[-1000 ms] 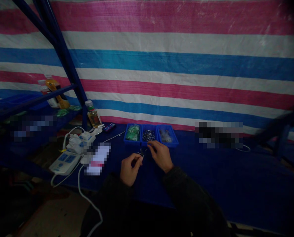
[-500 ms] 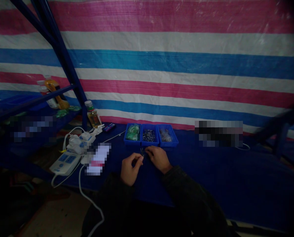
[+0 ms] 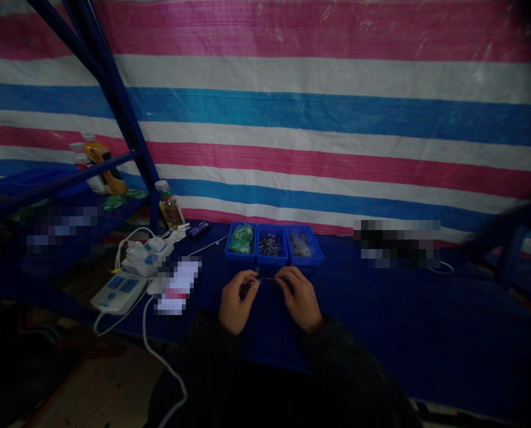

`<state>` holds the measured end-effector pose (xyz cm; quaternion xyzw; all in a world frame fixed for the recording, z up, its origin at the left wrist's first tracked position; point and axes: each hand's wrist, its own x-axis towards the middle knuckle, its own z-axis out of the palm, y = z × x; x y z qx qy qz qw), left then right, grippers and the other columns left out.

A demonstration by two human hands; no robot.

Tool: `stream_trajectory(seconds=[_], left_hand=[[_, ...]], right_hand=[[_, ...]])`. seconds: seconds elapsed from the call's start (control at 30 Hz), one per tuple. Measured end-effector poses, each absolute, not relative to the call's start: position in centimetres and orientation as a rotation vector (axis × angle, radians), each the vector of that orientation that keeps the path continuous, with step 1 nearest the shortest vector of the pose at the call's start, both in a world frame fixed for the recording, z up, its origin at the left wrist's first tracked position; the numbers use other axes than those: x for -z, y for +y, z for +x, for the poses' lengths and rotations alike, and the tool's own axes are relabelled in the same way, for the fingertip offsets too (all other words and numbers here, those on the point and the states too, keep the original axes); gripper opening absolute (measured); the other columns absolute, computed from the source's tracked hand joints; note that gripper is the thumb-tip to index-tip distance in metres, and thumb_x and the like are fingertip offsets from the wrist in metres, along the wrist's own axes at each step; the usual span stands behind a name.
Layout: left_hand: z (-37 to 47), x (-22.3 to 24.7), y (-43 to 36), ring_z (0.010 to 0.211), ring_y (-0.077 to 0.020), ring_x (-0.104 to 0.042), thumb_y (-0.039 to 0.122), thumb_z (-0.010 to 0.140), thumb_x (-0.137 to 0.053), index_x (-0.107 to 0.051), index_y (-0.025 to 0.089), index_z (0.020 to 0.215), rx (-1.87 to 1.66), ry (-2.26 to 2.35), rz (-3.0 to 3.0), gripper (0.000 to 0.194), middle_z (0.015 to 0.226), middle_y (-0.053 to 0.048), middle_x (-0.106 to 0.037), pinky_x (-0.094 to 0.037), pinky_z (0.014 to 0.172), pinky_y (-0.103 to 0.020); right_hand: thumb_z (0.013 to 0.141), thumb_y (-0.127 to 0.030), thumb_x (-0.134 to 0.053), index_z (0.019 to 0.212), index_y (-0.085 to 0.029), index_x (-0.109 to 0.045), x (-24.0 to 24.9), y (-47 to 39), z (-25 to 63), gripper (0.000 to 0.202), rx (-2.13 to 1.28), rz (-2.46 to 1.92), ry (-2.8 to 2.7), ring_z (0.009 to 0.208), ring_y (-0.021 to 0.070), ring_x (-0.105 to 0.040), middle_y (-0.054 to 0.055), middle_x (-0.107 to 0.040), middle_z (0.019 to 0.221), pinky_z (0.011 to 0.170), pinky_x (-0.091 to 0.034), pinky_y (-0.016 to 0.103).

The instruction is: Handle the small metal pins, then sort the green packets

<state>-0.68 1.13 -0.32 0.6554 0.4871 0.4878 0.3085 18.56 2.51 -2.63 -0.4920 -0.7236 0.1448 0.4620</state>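
My left hand [image 3: 237, 302] pinches a small dark piece [image 3: 258, 276] between thumb and fingertips; its shape is too small to tell. To the right, my right hand [image 3: 301, 299] has its fingertips together on the end of a thin rod [image 3: 269, 279] that reaches toward the left hand's piece. Just behind the hands stand three joined blue bins: the left bin [image 3: 240, 258] has green bagged items, the middle bin [image 3: 272, 260] holds many small metal pins, and the right bin [image 3: 307, 260] holds small pale parts in clear plastic.
Left on the blue table [image 3: 381, 333] lie a blurred-out phone [image 3: 178, 286], a white power strip [image 3: 119, 292] with plugs and cables, and a bottle [image 3: 171, 209]. A blurred dark object [image 3: 396, 242] lies at the back right. Blue frame posts [image 3: 131, 128] rise at the left.
My right hand has moved right, away from my left hand, and the thin rod now shows between them. My left hand stays nearly in place. The view has shifted slightly.
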Motion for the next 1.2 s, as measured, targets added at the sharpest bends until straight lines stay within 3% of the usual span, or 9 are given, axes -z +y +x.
stream_trajectory(seconds=[0.1,0.27,0.43,1.2], left_hand=[[-0.5,0.5,1.1,0.092,-0.0194,-0.072,0.026,0.094,-0.062,-0.069,0.023,0.114,-1.154,1.223,1.815,0.021,0.099,-0.004,-0.077,-0.054,0.076,-0.027],[-0.3,0.6,1.1,0.084,-0.0192,-0.072,0.024,0.094,-0.061,-0.074,0.02,0.094,-0.991,1.129,1.912,0.014,0.089,-0.004,-0.077,-0.053,0.076,-0.027],[-0.2,0.2,1.0,0.078,-0.0185,-0.071,0.025,0.095,-0.062,-0.074,0.02,0.089,-0.979,1.093,1.921,0.015,0.082,-0.003,-0.076,-0.053,0.073,-0.025],[-0.2,0.1,1.0,0.073,-0.0175,-0.07,0.028,0.095,-0.06,-0.071,0.019,0.089,-0.995,1.095,1.918,0.015,0.077,-0.002,-0.074,-0.051,0.072,-0.026]], right_hand=[[0.101,-0.021,-0.05,0.101,-0.023,-0.066,2.9,1.2,18.5,0.016,-0.417,-1.182,-1.782,0.087,0.0212,-0.07,0.005,-0.071,0.094,0.081,-0.054,0.032],[0.101,-0.022,-0.05,0.102,-0.024,-0.067,3.1,-0.8,18.0,0.017,-0.437,-1.128,-1.772,0.088,0.0213,-0.071,0.005,-0.073,0.095,0.081,-0.055,0.033],[0.101,-0.023,-0.051,0.102,-0.024,-0.068,2.8,-1.1,17.8,0.017,-0.471,-1.085,-1.726,0.089,0.0218,-0.071,0.007,-0.073,0.095,0.082,-0.056,0.034],[0.1,-0.028,-0.055,0.099,-0.025,-0.07,2.8,-0.9,17.6,0.015,-0.511,-1.121,-1.747,0.086,0.0214,-0.071,0.006,-0.073,0.094,0.079,-0.057,0.034]])
